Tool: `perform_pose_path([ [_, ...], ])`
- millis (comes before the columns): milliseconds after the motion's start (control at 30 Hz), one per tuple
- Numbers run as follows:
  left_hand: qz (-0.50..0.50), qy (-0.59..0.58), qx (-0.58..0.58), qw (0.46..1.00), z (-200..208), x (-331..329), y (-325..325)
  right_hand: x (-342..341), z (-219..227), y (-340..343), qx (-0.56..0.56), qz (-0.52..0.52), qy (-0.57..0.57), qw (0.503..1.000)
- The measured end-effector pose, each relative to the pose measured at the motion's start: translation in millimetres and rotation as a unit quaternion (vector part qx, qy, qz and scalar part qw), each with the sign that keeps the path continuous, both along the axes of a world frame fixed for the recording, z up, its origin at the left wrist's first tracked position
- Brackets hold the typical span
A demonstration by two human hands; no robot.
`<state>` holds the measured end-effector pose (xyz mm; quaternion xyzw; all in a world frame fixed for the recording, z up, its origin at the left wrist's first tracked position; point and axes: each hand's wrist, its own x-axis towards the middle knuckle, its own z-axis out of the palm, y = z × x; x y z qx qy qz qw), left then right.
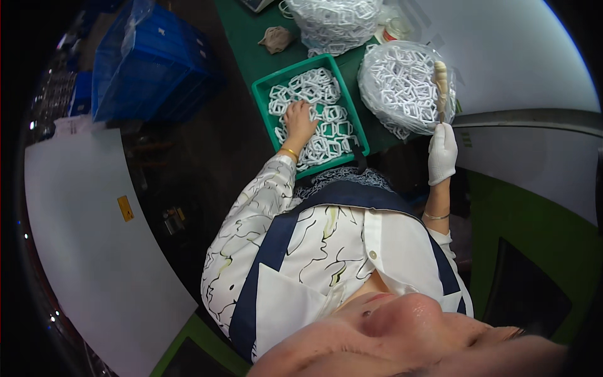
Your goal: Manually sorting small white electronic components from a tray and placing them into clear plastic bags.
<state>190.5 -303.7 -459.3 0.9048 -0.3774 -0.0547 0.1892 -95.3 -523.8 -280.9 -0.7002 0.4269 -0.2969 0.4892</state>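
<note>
My bare left hand (298, 123) is inside a green tray (259, 94), its fingers apart and resting over white plastic chain links (314, 81). The links lie in heaps at the tray's far and near ends. On the right, my right hand (443, 155) wears a white knitted glove and is closed on the thin dark end of a stick-like tool. The tool's thick, cream, ribbed part (441, 81) points away from me. It overlaps the right side of a clear plastic bag (370, 81) full of white links in this view.
A second bag of links (336, 25) stands at the far side of the green table (242, 44). Near it lie a crumpled brown lump (276, 39) and a roll of tape (396, 28). Blue bins (151, 69) stand at left; pale panels (88, 239) flank me.
</note>
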Motion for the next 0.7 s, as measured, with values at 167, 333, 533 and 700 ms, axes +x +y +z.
perform_pose_path([
  [167,0.002,0.021,-0.021,1.0,5.4,15.1,3.8,7.4,1.4,6.8,-0.032,0.01,-0.016,0.999],
  [333,0.054,0.046,-0.076,0.995,19.4,35.6,-14.3,-4.2,-3.7,4.7,-0.007,0.002,0.008,1.0],
  [533,0.038,0.353,-0.226,0.907,19.8,56.6,-42.5,-0.4,-4.3,7.8,-0.003,0.011,-0.006,1.0],
  [700,0.023,0.107,-0.127,0.986,13.3,53.4,-39.8,-1.3,2.1,8.9,-0.004,0.015,0.017,1.0],
])
